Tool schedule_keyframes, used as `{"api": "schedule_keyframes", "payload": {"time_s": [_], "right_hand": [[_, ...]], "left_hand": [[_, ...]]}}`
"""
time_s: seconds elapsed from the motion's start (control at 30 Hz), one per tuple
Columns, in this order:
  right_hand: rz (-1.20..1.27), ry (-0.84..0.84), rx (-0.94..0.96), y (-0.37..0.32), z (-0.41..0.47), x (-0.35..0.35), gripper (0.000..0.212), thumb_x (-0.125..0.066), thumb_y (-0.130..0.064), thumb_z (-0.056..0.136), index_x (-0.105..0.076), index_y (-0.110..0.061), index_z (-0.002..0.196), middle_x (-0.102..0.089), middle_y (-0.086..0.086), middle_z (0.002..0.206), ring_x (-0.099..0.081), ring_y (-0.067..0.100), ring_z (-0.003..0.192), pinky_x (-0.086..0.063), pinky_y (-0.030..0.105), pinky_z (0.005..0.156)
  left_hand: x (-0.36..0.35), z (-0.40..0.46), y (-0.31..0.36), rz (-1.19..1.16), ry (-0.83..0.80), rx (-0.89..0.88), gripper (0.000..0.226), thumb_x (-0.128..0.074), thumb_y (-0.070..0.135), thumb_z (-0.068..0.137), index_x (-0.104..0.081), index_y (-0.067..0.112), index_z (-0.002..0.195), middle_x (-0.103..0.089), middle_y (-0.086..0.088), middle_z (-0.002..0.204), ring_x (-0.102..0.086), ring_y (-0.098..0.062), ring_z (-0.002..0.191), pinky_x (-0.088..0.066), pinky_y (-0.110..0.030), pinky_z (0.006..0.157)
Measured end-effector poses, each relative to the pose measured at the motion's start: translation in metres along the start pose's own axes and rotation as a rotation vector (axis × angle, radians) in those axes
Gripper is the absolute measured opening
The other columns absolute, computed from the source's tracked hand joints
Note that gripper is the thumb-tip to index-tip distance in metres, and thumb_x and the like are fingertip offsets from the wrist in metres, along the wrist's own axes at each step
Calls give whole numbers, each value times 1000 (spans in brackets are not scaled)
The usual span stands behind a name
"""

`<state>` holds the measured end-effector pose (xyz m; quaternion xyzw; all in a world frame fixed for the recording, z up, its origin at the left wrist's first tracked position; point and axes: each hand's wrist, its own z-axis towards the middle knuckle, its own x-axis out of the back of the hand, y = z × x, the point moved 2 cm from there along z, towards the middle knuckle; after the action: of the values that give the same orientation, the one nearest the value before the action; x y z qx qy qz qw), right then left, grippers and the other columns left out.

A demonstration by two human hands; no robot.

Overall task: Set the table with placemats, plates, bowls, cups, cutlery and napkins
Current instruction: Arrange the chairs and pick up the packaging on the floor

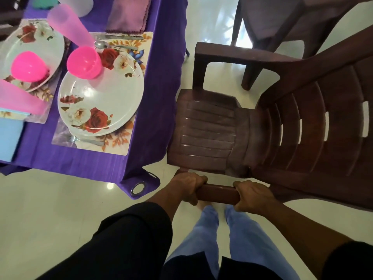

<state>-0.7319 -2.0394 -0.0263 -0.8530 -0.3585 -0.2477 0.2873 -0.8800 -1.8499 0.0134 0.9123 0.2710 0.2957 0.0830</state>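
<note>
A brown plastic chair stands beside the purple-clothed table. My left hand and my right hand both grip the chair's near armrest. On the table lies a floral placemat bearing a white flowered plate with a pink bowl upside down on it. A spoon and knife lie at the mat's far end, a fork at its near end. A folded mauve napkin lies beyond. A light pink cup stands to the left.
A second plate with another inverted pink bowl sits at the left, with a pink cup and a light blue box nearby. Another brown chair stands behind. The floor is white tile.
</note>
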Motion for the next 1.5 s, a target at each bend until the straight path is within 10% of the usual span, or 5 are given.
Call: {"api": "schedule_keyframes", "payload": {"time_s": [0.77, 1.07, 1.5], "right_hand": [[1, -68, -73, -8, 16, -1, 33, -74, -47, 70, -54, -37, 94, -62, -10, 90, -67, 15, 89, -48, 28, 72], [-88, -169, -8, -18, 3, 92, 81, -79, -65, 76, -53, -22, 139, -59, 4, 138, -57, 29, 125, -50, 41, 102], [-495, 227, -11, 47, -75, 308, 40, -62, -50, 95, -57, -26, 127, -60, 9, 127, -54, 31, 120, -46, 48, 98]], "left_hand": [[-2, 21, -18, -11, -104, 16, 65, -87, 24, 77, -51, 22, 131, -64, -6, 118, -61, -21, 98, -55, -38, 89], [25, 3, 2, -169, -151, 154, 101, -94, 40, 70, -36, 26, 152, -54, -4, 147, -56, -27, 129, -48, -46, 110], [117, -18, 141, -470, 82, 154, 38, -69, 23, 99, -65, 6, 132, -67, -13, 134, -65, -30, 119, -50, -32, 92]]}}
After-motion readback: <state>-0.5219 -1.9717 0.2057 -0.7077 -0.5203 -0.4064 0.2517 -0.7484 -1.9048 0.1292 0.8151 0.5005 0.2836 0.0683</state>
